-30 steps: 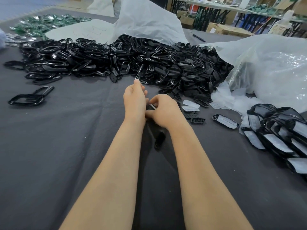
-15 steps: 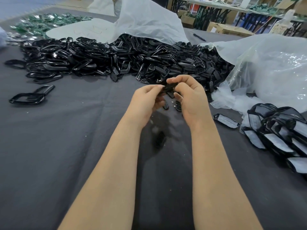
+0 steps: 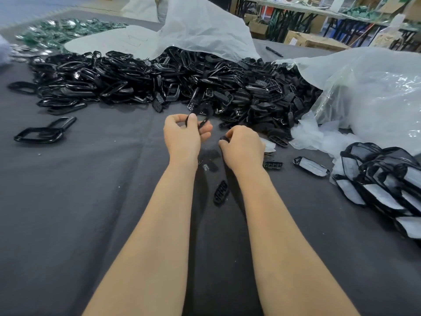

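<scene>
My left hand pinches a thin black plastic frame piece between thumb and fingers, held just above the dark cloth. My right hand is lower and to the right, its fingers curled round a small black part of which only an edge shows. A large heap of black plastic frames and slotted inserts lies just beyond both hands. One slotted insert lies on the cloth between my forearms.
Dark grey cloth covers the table. Finished black pieces with white film are stacked at right, one single piece nearer. White plastic bags lie behind. Two frames lie at left. Green parts sit far left.
My hands, joined on one piece half a second ago, have come apart. The left keeps the thin frame; the right has dropped down and right towards the cloth.
</scene>
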Demonstrator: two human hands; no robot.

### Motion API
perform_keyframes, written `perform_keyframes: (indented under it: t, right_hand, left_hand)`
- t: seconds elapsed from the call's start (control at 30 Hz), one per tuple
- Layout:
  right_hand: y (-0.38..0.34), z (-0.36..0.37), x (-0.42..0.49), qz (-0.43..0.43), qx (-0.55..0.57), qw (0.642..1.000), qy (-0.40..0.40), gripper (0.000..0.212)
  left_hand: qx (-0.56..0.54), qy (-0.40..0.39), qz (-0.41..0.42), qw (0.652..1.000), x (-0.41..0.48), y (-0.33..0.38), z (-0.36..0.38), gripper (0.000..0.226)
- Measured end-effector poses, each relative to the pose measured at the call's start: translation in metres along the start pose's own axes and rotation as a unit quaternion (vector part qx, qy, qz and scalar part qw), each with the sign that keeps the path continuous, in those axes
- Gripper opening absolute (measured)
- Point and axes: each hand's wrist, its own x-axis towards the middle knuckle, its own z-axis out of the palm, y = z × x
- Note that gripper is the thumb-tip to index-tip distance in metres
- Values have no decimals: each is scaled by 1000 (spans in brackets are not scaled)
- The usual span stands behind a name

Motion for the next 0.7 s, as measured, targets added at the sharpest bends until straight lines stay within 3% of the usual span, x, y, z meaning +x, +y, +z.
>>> perform_keyframes:
  t: [0.1, 0.2, 0.3, 0.37, 0.5, 0.7]
  right_hand:
    - [5, -4, 2, -24, 51, 998, 8, 32]
    - [16, -7, 2, -29, 217, 975, 38, 43]
    - [23, -10, 4, 15, 451, 892, 24, 34]
    - [24, -12, 4, 23, 525, 850, 43, 24]
    - [22, -11, 4, 10, 531, 840, 110, 10]
    - [18, -9, 1, -27, 521, 847, 106, 13]
  left_hand:
    - [29, -30, -5, 999, -1, -2, 1, 10]
    - [43, -55, -5, 998, -3, -2, 3, 17]
    - [70, -78, -2, 994, -5, -2, 5, 14]
    - [90, -99, 9, 991, -7, -2, 5, 15]
    - [123, -129, 36, 983, -9, -2, 6, 22]
    - [124, -152, 48, 979, -9, -4, 7, 16]
